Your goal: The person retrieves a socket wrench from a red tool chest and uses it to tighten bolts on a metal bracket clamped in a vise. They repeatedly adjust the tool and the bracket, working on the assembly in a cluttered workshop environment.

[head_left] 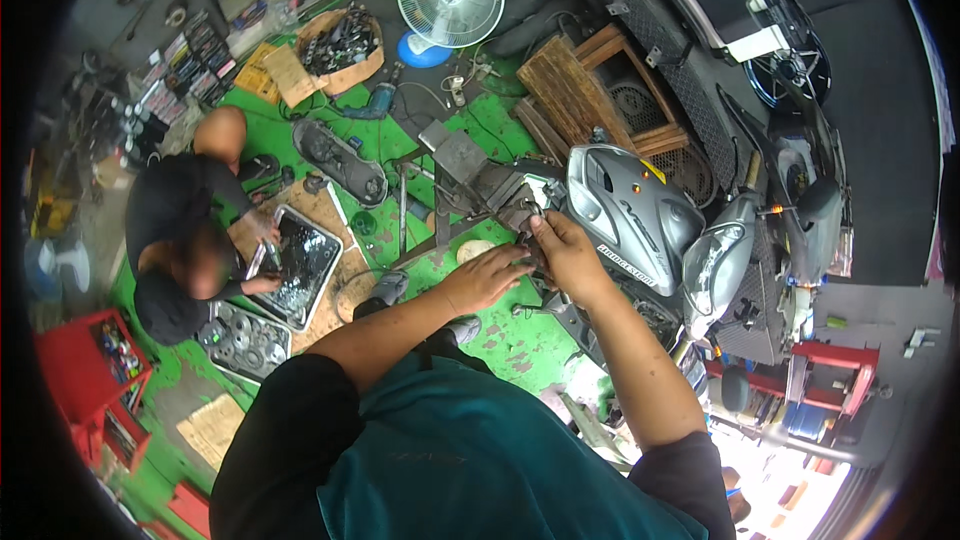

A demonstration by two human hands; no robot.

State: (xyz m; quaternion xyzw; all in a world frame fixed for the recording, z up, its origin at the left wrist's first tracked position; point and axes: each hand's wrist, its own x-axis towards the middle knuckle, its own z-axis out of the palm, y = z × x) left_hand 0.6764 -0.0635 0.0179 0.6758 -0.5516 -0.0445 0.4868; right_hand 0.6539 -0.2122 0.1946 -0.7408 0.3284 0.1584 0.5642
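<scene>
Mid-frame, my right hand (570, 252) grasps a metal bar (536, 209) by the vise (497, 185) — likely stiff, heavy, best held mid-length; my left hand (486, 278) — can't tell its grip.

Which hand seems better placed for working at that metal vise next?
Probably the right hand: it is at the vise, apparently gripping a metal piece. The left hand, looser and flatter, is just beside it.
</scene>
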